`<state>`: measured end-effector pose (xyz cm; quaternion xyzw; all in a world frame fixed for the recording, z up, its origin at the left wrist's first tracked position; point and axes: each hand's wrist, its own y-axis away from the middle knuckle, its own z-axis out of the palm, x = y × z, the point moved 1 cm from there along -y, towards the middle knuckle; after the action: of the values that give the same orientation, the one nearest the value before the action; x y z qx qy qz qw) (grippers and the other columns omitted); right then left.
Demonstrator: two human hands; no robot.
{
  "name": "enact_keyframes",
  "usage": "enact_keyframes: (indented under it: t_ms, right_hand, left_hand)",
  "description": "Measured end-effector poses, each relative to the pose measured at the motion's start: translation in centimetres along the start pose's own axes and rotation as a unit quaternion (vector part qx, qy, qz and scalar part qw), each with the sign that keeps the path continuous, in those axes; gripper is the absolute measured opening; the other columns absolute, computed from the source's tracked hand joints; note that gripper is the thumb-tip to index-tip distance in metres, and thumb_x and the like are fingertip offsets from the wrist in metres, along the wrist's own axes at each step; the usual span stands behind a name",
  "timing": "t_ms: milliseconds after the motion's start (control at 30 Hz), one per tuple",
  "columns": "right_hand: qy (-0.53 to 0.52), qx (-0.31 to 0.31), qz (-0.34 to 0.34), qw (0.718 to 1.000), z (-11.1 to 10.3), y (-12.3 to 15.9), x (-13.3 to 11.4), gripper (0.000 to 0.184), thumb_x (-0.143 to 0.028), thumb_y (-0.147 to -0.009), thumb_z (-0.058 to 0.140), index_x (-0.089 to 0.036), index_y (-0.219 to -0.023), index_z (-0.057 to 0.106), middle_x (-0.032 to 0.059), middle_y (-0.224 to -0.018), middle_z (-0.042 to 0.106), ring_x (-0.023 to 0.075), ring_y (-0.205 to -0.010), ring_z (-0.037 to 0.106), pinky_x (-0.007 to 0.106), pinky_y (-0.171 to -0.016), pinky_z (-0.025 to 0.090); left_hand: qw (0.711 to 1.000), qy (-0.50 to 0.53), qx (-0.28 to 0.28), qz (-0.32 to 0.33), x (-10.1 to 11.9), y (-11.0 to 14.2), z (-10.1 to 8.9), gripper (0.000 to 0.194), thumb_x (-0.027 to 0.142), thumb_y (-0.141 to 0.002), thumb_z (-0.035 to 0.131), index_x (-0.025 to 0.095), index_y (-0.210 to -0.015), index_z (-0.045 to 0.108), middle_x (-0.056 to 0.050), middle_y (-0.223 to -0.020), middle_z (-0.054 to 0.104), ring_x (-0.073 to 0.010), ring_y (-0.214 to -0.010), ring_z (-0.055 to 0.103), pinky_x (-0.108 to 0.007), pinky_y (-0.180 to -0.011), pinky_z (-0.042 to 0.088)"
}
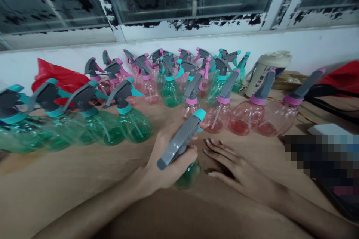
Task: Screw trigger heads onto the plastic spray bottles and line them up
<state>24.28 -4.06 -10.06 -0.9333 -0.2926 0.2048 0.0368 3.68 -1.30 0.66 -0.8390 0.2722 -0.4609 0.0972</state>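
My left hand (165, 160) is wrapped round a green spray bottle (188, 174) with a grey trigger head and teal nozzle, holding it upright on the wooden table (70, 179). Beside it on the right, my right hand (232, 164) lies flat on the table with its fingers stretched out and holds nothing. Just beyond both hands stands a row of pink spray bottles (246, 117).
Several green spray bottles (131, 119) line the left side, and more pink and green ones crowd the back by the white wall. A red bag (60, 76) lies at back left. A cream jug (267, 69) and black cables (328, 97) sit at right.
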Motion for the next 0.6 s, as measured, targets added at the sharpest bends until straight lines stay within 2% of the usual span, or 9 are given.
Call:
enact_keyframes:
  t_ms: [100,300,500,600]
  right_hand:
    - [0.006,-0.002,-0.004,1.000,0.05,0.00,0.11,0.054,-0.045,-0.089,0.044,-0.026,-0.139,0.032,0.0010,-0.146,0.032,0.0215,-0.135,0.025,0.046,-0.109,0.028]
    - [-0.003,0.005,-0.006,1.000,0.11,-0.03,0.17,0.053,-0.044,-0.089,0.045,-0.026,-0.138,0.034,0.0020,-0.145,0.034,0.0221,-0.134,0.027,0.046,-0.109,0.028]
    - [-0.009,0.007,-0.008,1.000,0.09,-0.08,0.14,0.053,-0.043,-0.089,0.045,-0.026,-0.138,0.034,0.0022,-0.145,0.035,0.0213,-0.134,0.028,0.045,-0.109,0.028]
    - [-0.014,0.009,-0.008,1.000,0.04,-0.11,0.10,0.053,-0.043,-0.089,0.045,-0.026,-0.138,0.034,0.0021,-0.144,0.036,0.0212,-0.134,0.028,0.045,-0.109,0.028]
  left_hand:
    - [0.999,-0.033,-0.002,0.010,-0.16,0.15,-0.18,0.009,0.016,-0.068,0.047,0.024,-0.069,0.048,0.004,-0.060,0.051,-0.0147,-0.053,0.048,-0.028,-0.053,0.041]
    - [0.999,-0.023,-0.049,0.006,-0.34,0.06,-0.41,0.012,0.018,-0.072,0.046,0.024,-0.079,0.053,0.002,-0.064,0.056,-0.0157,-0.060,0.054,-0.028,-0.058,0.045]
    - [0.999,-0.029,0.012,0.029,-0.16,-0.20,0.02,0.008,0.017,-0.069,0.046,0.024,-0.067,0.043,0.003,-0.061,0.050,-0.0158,-0.056,0.050,-0.030,-0.056,0.046]
    - [0.999,-0.026,0.023,0.033,-0.22,-0.14,0.23,0.010,0.017,-0.069,0.047,0.024,-0.065,0.041,0.003,-0.063,0.049,-0.0155,-0.057,0.051,-0.030,-0.057,0.046]
